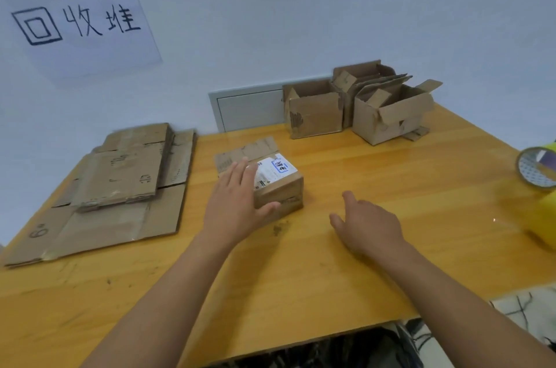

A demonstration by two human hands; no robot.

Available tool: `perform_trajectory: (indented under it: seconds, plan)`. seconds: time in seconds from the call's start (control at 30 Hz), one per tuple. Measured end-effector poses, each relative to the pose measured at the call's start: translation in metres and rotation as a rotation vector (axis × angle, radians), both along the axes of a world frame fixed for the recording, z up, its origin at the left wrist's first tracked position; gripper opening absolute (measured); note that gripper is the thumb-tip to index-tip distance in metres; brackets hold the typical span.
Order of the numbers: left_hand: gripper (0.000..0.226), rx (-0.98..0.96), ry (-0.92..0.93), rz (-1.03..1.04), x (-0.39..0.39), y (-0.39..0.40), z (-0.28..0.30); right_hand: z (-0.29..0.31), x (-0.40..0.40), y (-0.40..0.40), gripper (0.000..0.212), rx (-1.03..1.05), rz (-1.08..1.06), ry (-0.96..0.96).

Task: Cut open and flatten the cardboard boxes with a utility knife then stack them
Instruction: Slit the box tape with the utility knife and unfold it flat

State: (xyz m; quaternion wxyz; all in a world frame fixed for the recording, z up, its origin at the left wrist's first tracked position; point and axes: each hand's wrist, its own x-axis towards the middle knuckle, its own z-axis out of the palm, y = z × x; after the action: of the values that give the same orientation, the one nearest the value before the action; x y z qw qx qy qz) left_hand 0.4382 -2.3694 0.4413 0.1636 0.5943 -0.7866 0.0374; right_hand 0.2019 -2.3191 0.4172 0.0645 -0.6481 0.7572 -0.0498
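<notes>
The left hand [237, 205] lay flat on the small sealed box [270, 179], fingers straight on its top and thumb against its near side. The right hand [367, 226] hovered just right of that box, its grip wide and holding nothing. Flattened cardboard [114, 187] was stacked left of the box on the surface [331, 277], with opened boxes [361, 105] behind it.

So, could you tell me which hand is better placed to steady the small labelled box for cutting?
The left hand: it already rests on the small labelled box, thumb against its near side. The right hand hovers open over the table, holding nothing.
</notes>
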Motion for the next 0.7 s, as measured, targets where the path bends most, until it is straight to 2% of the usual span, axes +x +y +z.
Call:
perform_trajectory:
  seconds: [0.1,0.27,0.33,0.43,0.5,0.57,0.63,0.7]
  plan:
    - [0.084,0.065,-0.131,0.01,-0.009,-0.007,0.003,-0.006,0.004,0.008,0.045,0.077,0.002,0.089]
    - [0.065,0.034,-0.132,0.029,-0.008,-0.007,0.003,-0.001,0.012,0.006,0.035,0.079,0.048,0.072]
    - [0.064,0.034,-0.067,0.051,-0.003,-0.006,0.007,0.003,0.016,0.006,0.027,0.048,0.106,0.083]
    - [0.062,0.044,0.157,0.104,0.01,-0.007,0.012,0.007,0.021,0.005,0.027,0.035,0.173,0.04]
    - [0.056,0.042,0.397,0.106,0.018,-0.004,0.014,0.007,0.022,0.0,0.028,-0.058,0.175,-0.1]
    - [0.047,0.034,0.611,0.122,0.021,0.002,0.017,0.009,0.027,-0.007,0.026,-0.218,0.162,-0.419]
    - [0.042,0.038,0.756,0.169,0.022,0.01,0.023,0.019,0.039,-0.009,0.038,-0.334,0.143,-0.804]
    - [0.039,0.051,0.867,0.2,0.02,0.018,0.03,0.031,0.055,-0.01,0.058,-0.341,0.18,-1.058]
